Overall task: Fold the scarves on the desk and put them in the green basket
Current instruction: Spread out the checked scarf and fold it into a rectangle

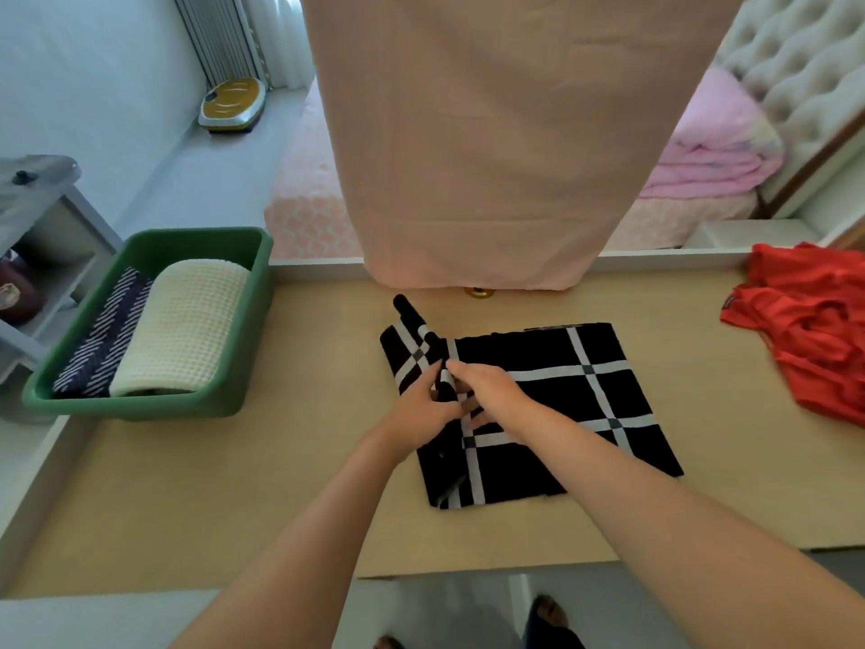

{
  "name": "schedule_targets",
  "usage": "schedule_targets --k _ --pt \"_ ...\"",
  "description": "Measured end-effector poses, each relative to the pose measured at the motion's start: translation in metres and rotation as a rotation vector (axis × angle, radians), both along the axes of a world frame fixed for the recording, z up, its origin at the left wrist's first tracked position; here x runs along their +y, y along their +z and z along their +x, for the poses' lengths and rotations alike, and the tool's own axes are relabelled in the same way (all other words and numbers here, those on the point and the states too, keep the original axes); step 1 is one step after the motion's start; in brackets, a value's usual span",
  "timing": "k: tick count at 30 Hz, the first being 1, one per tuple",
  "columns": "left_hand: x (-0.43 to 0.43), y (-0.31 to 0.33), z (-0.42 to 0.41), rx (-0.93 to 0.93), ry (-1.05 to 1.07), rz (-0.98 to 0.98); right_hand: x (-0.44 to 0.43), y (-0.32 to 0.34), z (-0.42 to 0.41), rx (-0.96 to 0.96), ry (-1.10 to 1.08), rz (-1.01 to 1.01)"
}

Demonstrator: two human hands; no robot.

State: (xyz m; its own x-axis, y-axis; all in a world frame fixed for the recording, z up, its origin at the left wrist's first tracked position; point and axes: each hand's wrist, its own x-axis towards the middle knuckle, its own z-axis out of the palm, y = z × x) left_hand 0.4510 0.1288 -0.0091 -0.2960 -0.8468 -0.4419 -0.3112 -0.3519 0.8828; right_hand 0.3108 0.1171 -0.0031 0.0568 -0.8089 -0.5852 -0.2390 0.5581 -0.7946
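A black scarf with white grid lines [561, 405] lies flat on the wooden desk [234, 498], its left edge bunched and folded upward. My left hand [423, 405] and my right hand [491, 395] meet at that left edge, both pinching the raised fold of the black scarf. The green basket [243, 320] stands at the desk's left end and holds a folded cream waffle-knit scarf [187, 325] beside a folded dark striped scarf [105, 344]. A crumpled red scarf [810, 330] lies at the desk's right end.
A pale pink cloth [491, 156] hangs down over the desk's far edge, just behind the black scarf. Beyond it is a bed with a pink quilt [716, 147]. A grey side shelf [42, 236] stands left of the basket.
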Motion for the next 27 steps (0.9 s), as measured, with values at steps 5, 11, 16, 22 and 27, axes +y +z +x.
schedule_targets --k 5,11,16,22,27 --pt "-0.006 0.003 -0.083 0.058 -0.206 -0.019 0.004 0.001 -0.081 0.175 -0.077 -0.010" --pt "0.001 -0.029 -0.151 -0.236 -0.164 -0.091 0.031 -0.022 -0.172 0.322 -0.123 -0.050" --pt "0.010 -0.055 -0.172 -0.582 -0.109 -0.566 0.029 -0.031 -0.222 0.372 -0.319 -0.264" --pt "0.030 -0.084 -0.189 -0.852 -0.331 -0.482 0.052 -0.071 -0.271 0.480 -0.044 -0.017" --pt "0.033 -0.093 -0.187 -0.905 -0.418 -0.361 0.056 -0.082 -0.284 0.633 0.132 -0.065"
